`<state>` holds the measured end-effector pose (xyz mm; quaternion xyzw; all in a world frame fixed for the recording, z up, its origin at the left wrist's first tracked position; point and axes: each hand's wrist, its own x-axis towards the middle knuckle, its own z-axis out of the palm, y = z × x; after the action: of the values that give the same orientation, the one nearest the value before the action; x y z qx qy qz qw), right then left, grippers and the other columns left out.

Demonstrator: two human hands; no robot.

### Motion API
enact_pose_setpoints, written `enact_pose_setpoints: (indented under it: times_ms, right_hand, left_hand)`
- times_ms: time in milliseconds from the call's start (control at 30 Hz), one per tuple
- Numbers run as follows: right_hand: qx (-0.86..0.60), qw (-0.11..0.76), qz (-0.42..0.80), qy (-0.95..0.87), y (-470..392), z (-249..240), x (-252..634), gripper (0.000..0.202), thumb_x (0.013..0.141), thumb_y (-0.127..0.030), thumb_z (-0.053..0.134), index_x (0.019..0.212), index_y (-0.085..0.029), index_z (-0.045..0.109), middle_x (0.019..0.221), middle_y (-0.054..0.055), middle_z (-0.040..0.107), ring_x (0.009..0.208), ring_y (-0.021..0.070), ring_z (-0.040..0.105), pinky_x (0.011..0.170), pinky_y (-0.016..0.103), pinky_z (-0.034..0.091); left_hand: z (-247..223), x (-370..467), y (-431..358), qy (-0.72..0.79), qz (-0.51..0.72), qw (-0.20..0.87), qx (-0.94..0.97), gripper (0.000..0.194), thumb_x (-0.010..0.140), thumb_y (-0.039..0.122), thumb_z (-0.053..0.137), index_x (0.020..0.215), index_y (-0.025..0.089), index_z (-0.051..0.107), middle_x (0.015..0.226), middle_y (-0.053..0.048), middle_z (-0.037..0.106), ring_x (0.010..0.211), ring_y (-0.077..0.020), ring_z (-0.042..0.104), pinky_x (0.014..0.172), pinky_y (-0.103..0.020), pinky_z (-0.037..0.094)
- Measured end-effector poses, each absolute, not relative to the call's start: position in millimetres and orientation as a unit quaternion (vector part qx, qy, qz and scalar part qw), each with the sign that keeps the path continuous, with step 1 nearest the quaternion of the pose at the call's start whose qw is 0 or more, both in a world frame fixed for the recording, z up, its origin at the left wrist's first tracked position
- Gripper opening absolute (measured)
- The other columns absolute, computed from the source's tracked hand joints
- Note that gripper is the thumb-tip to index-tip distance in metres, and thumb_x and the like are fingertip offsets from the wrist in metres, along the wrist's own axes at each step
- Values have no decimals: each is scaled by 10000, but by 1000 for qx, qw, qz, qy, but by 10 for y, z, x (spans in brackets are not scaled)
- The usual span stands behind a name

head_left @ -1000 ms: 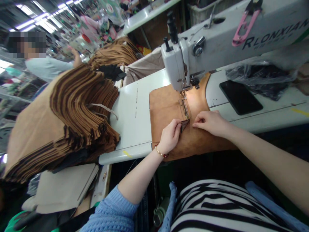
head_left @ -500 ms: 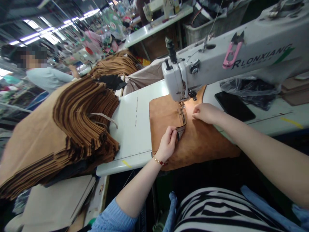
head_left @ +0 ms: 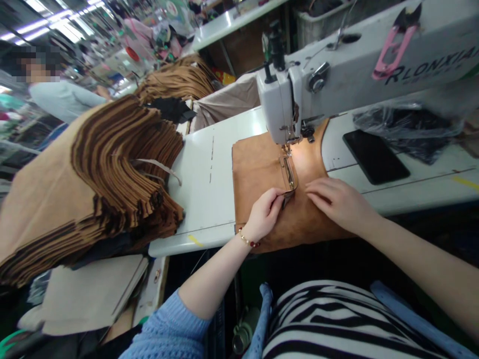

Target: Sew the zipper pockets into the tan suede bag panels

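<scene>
A tan leather-like panel (head_left: 258, 164) lies on the white sewing table, partly beneath the needle of the white sewing machine (head_left: 279, 107). Near the needle, a zippered opening (head_left: 288, 172) shows in the panel. My left hand (head_left: 265, 213), with a beaded bracelet at the wrist, pinches the edge of the fabric at the zipper's lower end. To the right of the zipper, my right hand (head_left: 337, 203) hovers over or rests on the panel, fingers apart and holding nothing; contact is unclear.
Tall stacks of brown panels (head_left: 123, 164) stand at the left. A black phone (head_left: 375, 156) and a plastic bag with dark contents (head_left: 407, 127) lie right of the panel. Pink snips (head_left: 395, 47) sit on the machine arm. A person (head_left: 63, 99) is at the far left.
My right hand has moved back from beside the needle toward my body, its fingers more spread. My left hand keeps its pinch, slightly nearer the zipper. The camera view has shifted closer.
</scene>
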<state>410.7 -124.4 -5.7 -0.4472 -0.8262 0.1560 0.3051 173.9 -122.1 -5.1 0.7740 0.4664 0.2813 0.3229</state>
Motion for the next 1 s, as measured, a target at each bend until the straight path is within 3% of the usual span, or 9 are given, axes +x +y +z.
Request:
enact_pose_setpoints:
  times_ms: [100, 233, 333, 500, 800, 1000]
  right_hand:
    - [-415, 327, 240, -815, -1151, 60, 4202, 273, 996, -276, 499, 1158, -209, 708, 1210, 63, 726, 1142, 203, 653, 1037, 377, 489]
    - [-414, 256, 345, -802, -1047, 137, 4201, 253, 967, -368, 554, 1082, -261, 753, 1098, -3, 768, 1028, 194, 701, 930, 337, 528]
    - [-427, 224, 360, -799, -981, 135, 4171, 271, 934, -458, 593, 990, -266, 776, 1011, -10, 779, 947, 201, 710, 855, 332, 531]
    - [-395, 217, 308, -838, -974, 115, 4143, 268, 942, -432, 590, 996, -240, 768, 1014, 25, 768, 948, 204, 700, 859, 331, 514]
    - [-299, 196, 67, -932, -1053, 45, 4191, 316, 1020, -336, 472, 1044, -169, 739, 1024, 107, 750, 932, 240, 680, 807, 365, 496]
    - [-255, 191, 26, -948, -1029, -46, 4214, 260, 1010, -236, 460, 1002, -166, 710, 938, 109, 701, 883, 228, 620, 791, 363, 466]
  left_hand:
    - [-65, 1753, -1220, 437, 266, 306, 803, 240, 1059, 302, 441, 1184, 228, 632, 1156, -39, 706, 1087, -170, 649, 986, -306, 500]
    - [-59, 1784, -1233, 426, 239, 267, 831, 241, 1050, 352, 479, 1175, 236, 649, 1155, -39, 715, 1093, -186, 645, 1007, -339, 493]
    - [-53, 1804, -1246, 426, 227, 242, 842, 247, 1045, 384, 491, 1157, 236, 653, 1163, -39, 713, 1089, -184, 640, 1004, -334, 490]
    - [-66, 1810, -1252, 421, 232, 227, 847, 247, 1048, 383, 485, 1160, 234, 647, 1172, -37, 712, 1089, -177, 640, 1007, -324, 487]
    - [-58, 1810, -1252, 424, 232, 229, 845, 248, 1050, 389, 479, 1135, 237, 655, 1150, -34, 716, 1061, -180, 646, 981, -324, 493]
    - [-55, 1817, -1248, 422, 234, 246, 841, 239, 1034, 397, 513, 1138, 239, 659, 1155, -37, 715, 1081, -186, 647, 1002, -339, 491]
